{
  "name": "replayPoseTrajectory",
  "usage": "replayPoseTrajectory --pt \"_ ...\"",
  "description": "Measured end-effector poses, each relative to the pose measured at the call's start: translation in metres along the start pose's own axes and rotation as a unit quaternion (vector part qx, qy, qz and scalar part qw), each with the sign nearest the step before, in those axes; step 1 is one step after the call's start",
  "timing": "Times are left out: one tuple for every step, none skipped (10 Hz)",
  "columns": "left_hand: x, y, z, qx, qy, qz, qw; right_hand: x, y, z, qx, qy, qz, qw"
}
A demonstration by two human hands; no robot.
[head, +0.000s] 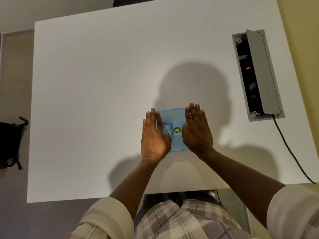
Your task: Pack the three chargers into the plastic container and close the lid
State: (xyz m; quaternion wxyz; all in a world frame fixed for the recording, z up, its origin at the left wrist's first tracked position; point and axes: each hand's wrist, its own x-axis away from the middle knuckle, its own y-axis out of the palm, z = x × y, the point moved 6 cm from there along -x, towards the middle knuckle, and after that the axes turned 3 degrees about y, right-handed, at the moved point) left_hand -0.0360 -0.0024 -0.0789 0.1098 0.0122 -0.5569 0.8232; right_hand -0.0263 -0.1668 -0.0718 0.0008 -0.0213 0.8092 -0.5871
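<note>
A blue see-through plastic container (pixel 173 113) stands on the white table near its front edge, with its lid on top and a green round sticker (pixel 177 130) on the lid. A white charger (pixel 167 128) shows through the plastic; others cannot be made out. My left hand (pixel 154 137) lies flat with fingers straight on the lid's left side. My right hand (pixel 196 129) lies flat the same way on the lid's right side. Neither hand grips anything.
The white table (pixel 103 83) spreads wide to the left and back. An open grey cable box (pixel 257 75) with sockets sits in the table at the right, a black cable (pixel 290 150) running from it over the front edge. A dark bag (pixel 10 144) lies on the floor at the left.
</note>
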Motion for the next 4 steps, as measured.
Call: replayPoseTrajectory --pt "-0.001 0.001 -0.002 -0.008 -0.003 0.000 1.000 0.000 0.001 -0.002 0.004 -0.004 0.001 1.000" --pt "-0.005 -0.003 -0.002 -0.032 -0.004 -0.011 0.999 -0.005 0.001 -0.005 0.005 0.003 -0.028 1.000" --pt "-0.007 -0.008 0.000 -0.032 -0.019 -0.023 0.999 -0.008 -0.002 -0.009 0.003 0.011 -0.055 0.998" --pt "0.007 -0.013 0.006 -0.036 0.004 -0.024 0.999 0.006 -0.005 -0.009 -0.006 0.011 -0.055 0.998"
